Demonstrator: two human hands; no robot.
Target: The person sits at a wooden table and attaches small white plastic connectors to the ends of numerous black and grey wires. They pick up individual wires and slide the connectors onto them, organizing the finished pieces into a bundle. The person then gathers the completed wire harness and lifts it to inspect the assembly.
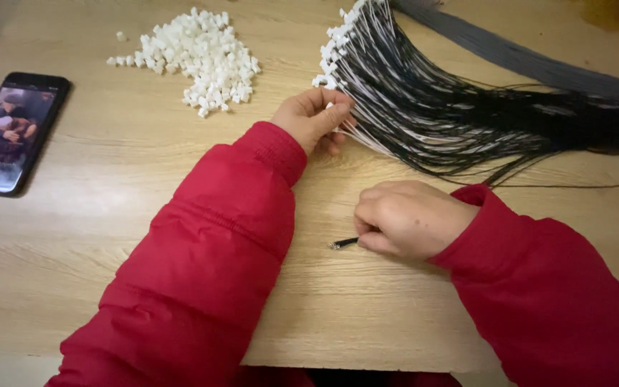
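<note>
My left hand [314, 118] pinches a small white connector at the near end of a fanned bundle of black and white wires [438, 107], whose ends carry several white connectors [334, 43]. My right hand [406, 217] rests on the wooden table [109, 215], fingers closed around a short black wire [344, 244] whose metal tip pokes out to the left. Both arms wear red padded sleeves.
A heap of loose white plastic connectors [198, 61] lies at the back left. A smartphone [10, 131] with a lit screen lies at the left edge, a cable at its lower end. A grey wire bundle [531, 61] runs across the back right. The table's front edge is close below.
</note>
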